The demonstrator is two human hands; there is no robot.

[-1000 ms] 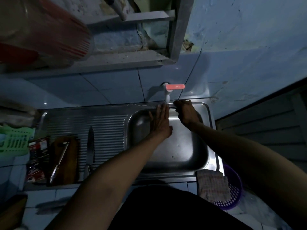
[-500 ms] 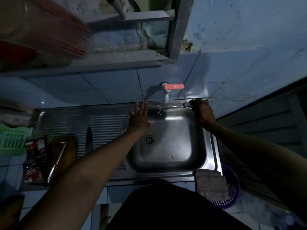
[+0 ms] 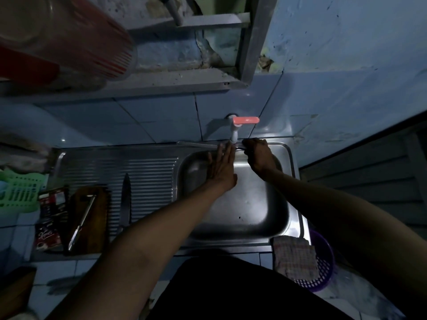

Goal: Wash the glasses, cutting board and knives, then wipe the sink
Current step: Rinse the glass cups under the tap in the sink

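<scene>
The sink is judged to be at its rinsing stage: at 12 o'clock of the basin, under the tap, the left hand is held flat while the right hand is curled on the rim, its contents untellable; next, the cloth at 5 o'clock would be needed

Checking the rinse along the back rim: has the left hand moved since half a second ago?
Yes. The left hand has swung right, from the basin's back-left corner to just under the tap.

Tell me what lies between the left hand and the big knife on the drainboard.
Nothing visible does. The left hand is over the sink basin; bare ribbed drainboard separates it from the knife.
</scene>
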